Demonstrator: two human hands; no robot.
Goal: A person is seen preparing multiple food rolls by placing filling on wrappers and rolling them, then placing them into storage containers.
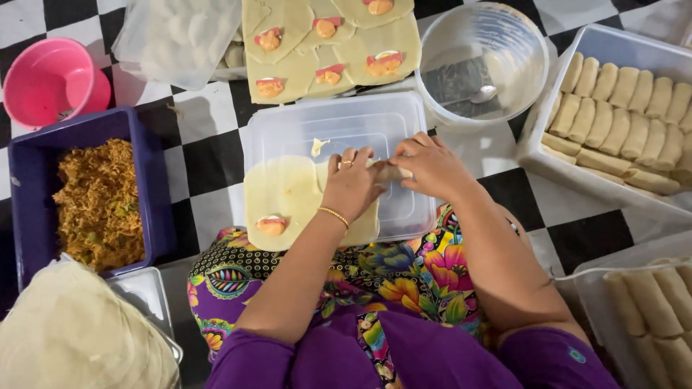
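Observation:
Both my hands work a pale dough roll [393,172] on an upturned clear plastic lid [360,130] in front of me. My left hand [352,184], with a ring and a gold bracelet, presses on the roll's left part. My right hand [431,166] grips its right end. To the left on the same lid lies a flat wrapper [288,191] with a dab of orange filling [272,225] at its near edge.
A blue tub [29,180] of shredded brown filling sits left, a pink bowl [50,79] beyond it. Several filled wrappers [328,50] lie ahead. A clear round bowl [483,61] holds a spoon. Finished rolls fill trays right [627,108] and near right [656,302]. Stacked wrappers [72,331] lie near left.

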